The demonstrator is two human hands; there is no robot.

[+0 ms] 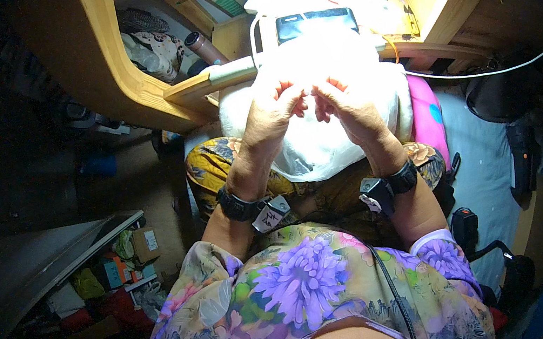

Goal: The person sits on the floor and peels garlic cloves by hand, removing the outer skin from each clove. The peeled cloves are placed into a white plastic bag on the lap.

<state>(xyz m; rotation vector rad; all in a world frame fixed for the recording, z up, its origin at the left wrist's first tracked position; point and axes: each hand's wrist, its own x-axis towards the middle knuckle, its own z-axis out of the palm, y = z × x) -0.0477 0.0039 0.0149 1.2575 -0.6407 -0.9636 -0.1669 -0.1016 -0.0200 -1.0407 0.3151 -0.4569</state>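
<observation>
My left hand (283, 102) and my right hand (333, 97) face each other with a narrow gap between the fingertips. On each, thumb and fingers are pinched together. Strong glare hides whether anything small or thin sits in either pinch. Beneath both hands, a white translucent plastic bag (312, 155) spreads over my lap. Its upper part is washed out by the light. Just beyond the hands lies a dark rectangular device (286, 31), partly lost in the brightness.
A wooden frame (152, 90) curves around the far side. Behind its rail leans a pinkish tumbler (205, 48). A white cable (495, 70) sags across the right. A pink cushion (425, 113) is beside my leg; a black pouch (465, 229) rests on the pale blue sheet (482, 157).
</observation>
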